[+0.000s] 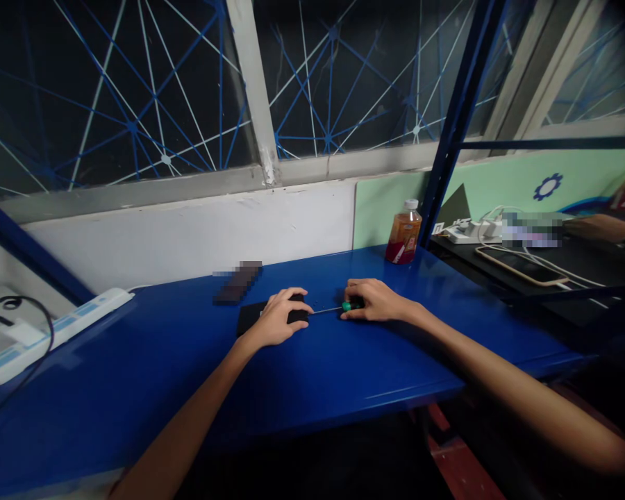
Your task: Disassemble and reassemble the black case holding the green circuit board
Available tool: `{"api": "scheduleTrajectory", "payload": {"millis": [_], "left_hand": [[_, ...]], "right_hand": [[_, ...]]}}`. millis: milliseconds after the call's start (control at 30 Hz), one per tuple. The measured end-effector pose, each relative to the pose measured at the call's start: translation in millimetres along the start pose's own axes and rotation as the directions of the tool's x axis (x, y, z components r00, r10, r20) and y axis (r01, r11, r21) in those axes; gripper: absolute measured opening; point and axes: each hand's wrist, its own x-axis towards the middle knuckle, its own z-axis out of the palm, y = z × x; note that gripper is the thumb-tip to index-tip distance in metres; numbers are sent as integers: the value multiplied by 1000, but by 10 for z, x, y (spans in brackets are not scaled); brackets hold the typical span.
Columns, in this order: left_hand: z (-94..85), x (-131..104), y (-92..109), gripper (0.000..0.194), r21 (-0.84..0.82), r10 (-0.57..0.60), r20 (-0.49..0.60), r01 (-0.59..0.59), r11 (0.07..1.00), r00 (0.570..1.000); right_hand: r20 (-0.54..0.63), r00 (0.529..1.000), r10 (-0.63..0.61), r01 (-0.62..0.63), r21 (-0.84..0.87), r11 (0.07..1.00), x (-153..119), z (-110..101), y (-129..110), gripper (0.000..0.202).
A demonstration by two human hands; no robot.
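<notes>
A black, flat, box-like object (248,319) lies on the blue table (312,375). My left hand (277,318) rests over it and grips its right end between thumb and fingers. In my right hand (376,300) is a screwdriver (348,306) with a green and black handle, fingers wrapped round it. Its thin metal shaft points left, level with the table, and the tip meets the right end of the black object near my left fingertips. Just behind the shaft lie several tiny dark bits (319,303), too small to make out.
Behind the black object is a dark, pixelated item (239,283). A bottle of amber drink (404,232) stands at the back right. Along the left edge runs a white power strip (62,333) with a black cable. A phone (523,267) and white cables lie on a dark neighbouring table.
</notes>
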Motion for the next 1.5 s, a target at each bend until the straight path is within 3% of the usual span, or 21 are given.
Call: {"api": "scheduleTrajectory", "payload": {"millis": [200, 633, 933, 1133, 1267, 1400, 1500], "left_hand": [[16, 6, 5, 18, 12, 19, -27, -19, 1000, 999], [65, 52, 19, 20, -141, -73, -185, 47, 989, 980], [58, 67, 93, 13, -83, -79, -203, 63, 995, 976], [116, 64, 98, 18, -24, -87, -205, 84, 996, 975], [84, 59, 56, 37, -15, -127, -149, 127, 992, 981], [-117, 1, -34, 64, -50, -108, 6, 109, 993, 994], [-249, -49, -104, 69, 17, -144, 63, 143, 990, 988]], "right_hand": [[54, 998, 42, -44, 36, 998, 5, -5, 13, 26], [3, 996, 84, -84, 52, 995, -1, -118, -31, 28], [2, 998, 67, -67, 77, 995, -4, -116, -79, 28], [-88, 992, 85, -78, 81, 994, -18, -201, -15, 29], [-105, 989, 103, -96, 72, 993, -30, -228, 36, 31], [-82, 991, 106, -101, 63, 993, -30, -217, 38, 30], [-71, 991, 109, -105, 56, 993, -27, -217, 30, 30]]}}
